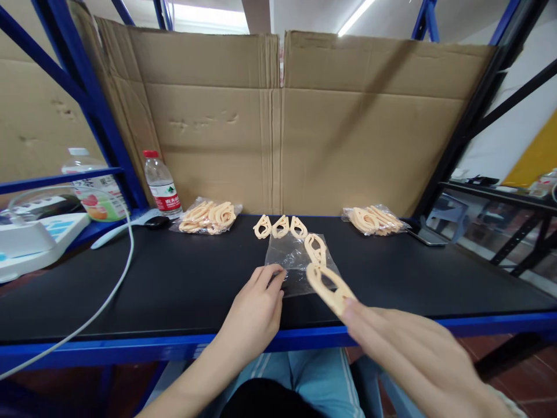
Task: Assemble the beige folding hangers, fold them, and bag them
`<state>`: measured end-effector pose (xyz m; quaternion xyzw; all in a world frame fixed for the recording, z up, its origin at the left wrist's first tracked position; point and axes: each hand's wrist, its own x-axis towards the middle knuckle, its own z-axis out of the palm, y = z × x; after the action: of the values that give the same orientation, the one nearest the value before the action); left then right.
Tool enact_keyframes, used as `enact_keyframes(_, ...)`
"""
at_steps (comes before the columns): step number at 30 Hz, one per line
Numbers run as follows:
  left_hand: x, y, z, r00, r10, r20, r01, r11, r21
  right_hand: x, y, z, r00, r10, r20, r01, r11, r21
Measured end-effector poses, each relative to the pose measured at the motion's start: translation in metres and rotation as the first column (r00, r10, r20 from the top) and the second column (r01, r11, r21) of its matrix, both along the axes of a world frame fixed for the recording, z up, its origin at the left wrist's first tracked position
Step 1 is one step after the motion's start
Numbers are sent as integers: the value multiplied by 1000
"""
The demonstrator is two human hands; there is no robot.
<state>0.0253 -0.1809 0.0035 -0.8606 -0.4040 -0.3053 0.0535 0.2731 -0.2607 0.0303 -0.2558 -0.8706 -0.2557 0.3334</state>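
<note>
My right hand pinches one end of a beige plastic folding hanger, folded into a long loop and held tilted above the front of the table. Its far end overlaps another folded hanger at the right side of a clear plastic bag. My left hand has its fingers closed at the bag's lower left edge, gripping the film. Behind the bag, three more folded hangers stand out in a row, among them a left one and a right one.
Bagged hangers lie at the back left and back right of the black table. A red-capped water bottle, power strip and white cable are left. A phone lies right. Cardboard walls the back.
</note>
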Motion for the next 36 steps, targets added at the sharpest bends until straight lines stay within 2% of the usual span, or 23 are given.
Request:
enact_keyframes(3,2,1,-3,999,-14,47,14,1000,8,-32,18,-1,992,9,126,-17,998,63)
enact_keyframes(6,2,2,-6,996,-48,71,50,998,-28,-58,41,-7,972,-115,205,80,982,173)
enact_keyframes(8,1,3,-9,995,-64,78,68,997,-48,-73,56,-12,952,-188,241,141,970,197)
enact_keyframes(12,-1,5,-14,991,-61,117,67,996,-51,-93,81,-19,893,-288,347,286,956,59)
enact_keyframes(16,-1,6,-16,989,-58,137,66,997,-51,-102,91,-19,845,-316,431,406,904,-134)
enact_keyframes(19,-1,7,-16,988,-58,146,64,997,-36,-101,90,-10,865,-250,435,386,885,-259)
enact_keyframes(23,0,7,-15,986,-65,155,70,997,-27,-96,93,-2,882,-185,433,358,862,-360)
enact_keyframes(26,-1,7,-15,986,-65,157,71,997,-30,-94,104,-11,901,-168,400,336,854,-396)
enact_keyframes(30,-1,6,-16,985,-72,157,75,997,-13,-90,104,-23,940,-94,328,220,902,-371)
enact_keyframes(31,-1,6,-17,984,-72,160,75,997,-10,-87,98,-20,945,-77,317,195,913,-358)
enact_keyframes(33,-2,6,-16,985,-70,159,73,997,-15,-79,82,-3,956,-35,290,141,925,-353)
enact_keyframes(36,-1,4,-15,990,-59,130,65,997,-42,-63,71,40,977,41,208,63,879,-472)
